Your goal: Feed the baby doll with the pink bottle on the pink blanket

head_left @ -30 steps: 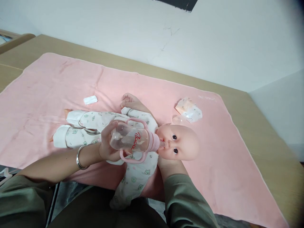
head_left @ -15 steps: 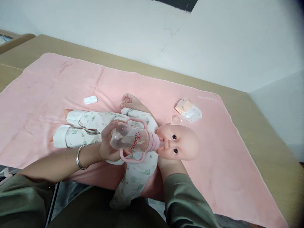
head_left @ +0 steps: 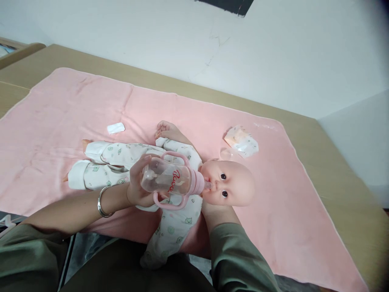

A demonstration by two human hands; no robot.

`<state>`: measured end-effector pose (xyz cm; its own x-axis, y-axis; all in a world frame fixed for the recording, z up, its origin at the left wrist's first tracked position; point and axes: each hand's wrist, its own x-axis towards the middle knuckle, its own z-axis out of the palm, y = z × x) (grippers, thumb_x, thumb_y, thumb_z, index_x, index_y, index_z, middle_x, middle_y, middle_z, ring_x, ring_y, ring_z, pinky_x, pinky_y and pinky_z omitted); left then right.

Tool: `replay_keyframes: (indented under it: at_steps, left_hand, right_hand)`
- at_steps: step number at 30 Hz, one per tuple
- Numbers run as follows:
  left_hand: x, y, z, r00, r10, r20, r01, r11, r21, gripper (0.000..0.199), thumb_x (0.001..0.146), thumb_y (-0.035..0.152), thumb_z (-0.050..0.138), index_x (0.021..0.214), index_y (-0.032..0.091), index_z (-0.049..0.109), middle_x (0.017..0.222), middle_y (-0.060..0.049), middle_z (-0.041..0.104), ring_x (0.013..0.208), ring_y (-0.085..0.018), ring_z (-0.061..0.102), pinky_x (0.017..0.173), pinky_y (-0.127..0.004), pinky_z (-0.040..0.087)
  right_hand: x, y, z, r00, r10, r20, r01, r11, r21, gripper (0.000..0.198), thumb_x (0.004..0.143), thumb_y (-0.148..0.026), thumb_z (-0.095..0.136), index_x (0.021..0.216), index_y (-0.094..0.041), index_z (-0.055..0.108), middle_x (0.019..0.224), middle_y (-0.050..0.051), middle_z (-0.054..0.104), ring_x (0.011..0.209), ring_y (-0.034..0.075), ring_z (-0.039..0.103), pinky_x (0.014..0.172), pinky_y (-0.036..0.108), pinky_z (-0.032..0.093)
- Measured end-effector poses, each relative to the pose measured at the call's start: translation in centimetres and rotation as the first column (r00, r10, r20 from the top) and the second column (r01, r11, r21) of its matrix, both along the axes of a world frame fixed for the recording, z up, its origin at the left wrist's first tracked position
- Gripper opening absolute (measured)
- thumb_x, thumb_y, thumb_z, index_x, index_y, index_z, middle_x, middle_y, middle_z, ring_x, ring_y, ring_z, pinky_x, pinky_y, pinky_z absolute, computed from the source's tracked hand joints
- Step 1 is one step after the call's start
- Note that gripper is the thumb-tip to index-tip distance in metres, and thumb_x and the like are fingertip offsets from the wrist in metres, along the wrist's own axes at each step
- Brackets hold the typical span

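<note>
A baby doll (head_left: 229,182) in a white patterned sleepsuit lies on its back across my right forearm, its head to the right. My left hand (head_left: 139,182) is wrapped round the base of a clear baby bottle (head_left: 167,176) with pink handles. The bottle is tilted over the doll's chest, and its teat touches the doll's mouth. My right arm passes under the doll's neck. On the far side my right hand (head_left: 167,129) comes out with curled fingers at the doll's sleeve cuff, cradling its arm.
A pink blanket (head_left: 291,211) covers much of the wooden table (head_left: 306,129). A small folded white cloth (head_left: 116,128) lies beyond the doll's legs. Near its head are a crumpled plastic packet (head_left: 242,141) and a clear cap (head_left: 226,154). A white wall (head_left: 152,48) stands behind.
Almost nothing differs. The bottle and the doll's head sit a hair lower in the picture, and both hands keep their hold.
</note>
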<state>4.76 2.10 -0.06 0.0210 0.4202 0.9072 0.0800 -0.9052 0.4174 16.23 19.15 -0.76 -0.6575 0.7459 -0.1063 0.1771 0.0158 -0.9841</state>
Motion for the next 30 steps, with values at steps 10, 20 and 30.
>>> replay_keyframes:
  at_steps: [10,20,30]
  left_hand:
    - [0.1,0.0,0.1,1.0,0.007,0.01,-0.007,1.0,-0.005,0.086,0.083,0.041,0.075,0.154,0.021,0.032,0.11,-0.012,0.058,0.092,-0.024,0.058,0.076,-0.039,0.059]
    - [0.2,-0.1,0.4,1.0,0.005,-0.013,-0.005,1.0,0.001,0.088,0.084,0.042,0.074,0.156,0.021,0.028,0.107,-0.011,0.057,0.092,-0.023,0.057,0.076,-0.038,0.058]
    - [0.3,-0.2,0.4,1.0,-0.02,0.014,0.02,1.0,-0.009,0.087,0.082,0.039,0.076,0.154,0.019,0.031,0.112,-0.011,0.057,0.091,-0.021,0.058,0.075,-0.034,0.058]
  right_hand:
    - [0.2,-0.7,0.8,1.0,-0.02,0.007,0.02,1.0,0.011,0.015,0.074,-0.022,0.061,0.083,-0.016,0.051,0.078,-0.003,0.055,0.091,0.008,0.057,0.087,0.025,0.049]
    - [4.3,-8.7,4.0,0.996,-0.066,-0.058,0.073,0.99,0.118,0.041,0.071,-0.051,0.05,0.105,-0.031,0.059,0.1,0.001,0.063,0.128,0.021,0.053,0.082,0.032,0.057]
    - [8.4,-12.5,0.7,0.999,0.041,0.009,-0.042,0.982,0.183,0.048,0.065,-0.055,0.046,0.109,-0.039,0.057,0.088,0.005,0.059,0.111,0.029,0.062,0.049,0.029,0.053]
